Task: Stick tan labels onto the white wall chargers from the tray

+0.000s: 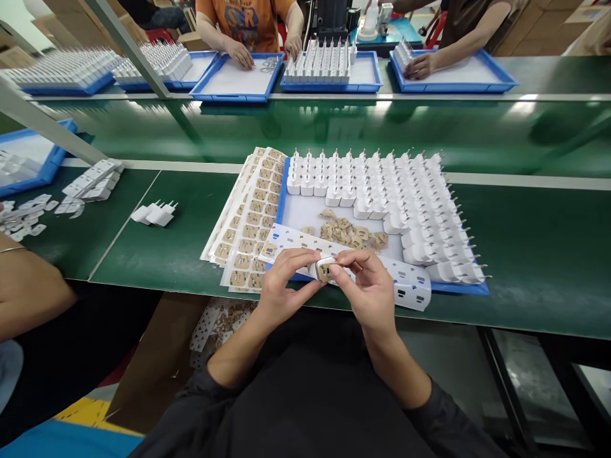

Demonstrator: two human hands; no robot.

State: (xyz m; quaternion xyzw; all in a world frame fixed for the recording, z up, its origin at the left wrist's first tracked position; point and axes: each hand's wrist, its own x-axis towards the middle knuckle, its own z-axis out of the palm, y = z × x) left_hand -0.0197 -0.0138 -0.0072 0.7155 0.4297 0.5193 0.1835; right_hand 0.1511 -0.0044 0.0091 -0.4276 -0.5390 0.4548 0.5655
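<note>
Low over the front edge of a blue tray [458, 289], my left hand [281, 286] grips a white charger plug [313, 270] between thumb and fingers. A brown sticker [325, 272] lies against the charger's face. My right hand [370, 289] pinches that sticker at its right edge, with thumb and index finger closed. Beneath both hands, a white punched backing sheet [410, 286] lies across the tray's front. Loose brown paper pieces [353, 234] are heaped in the tray behind it. Rows of white chargers [372, 184] stand at the tray's back and right, pins up.
Sticker sheets [252, 222] overlap left of the tray. Several chargers [155, 213] lie farther left, near a neighbour's arm [28, 286]. A box [157, 356] of scraps sits below the table edge. Across the green conveyor [334, 127], co-workers handle trays.
</note>
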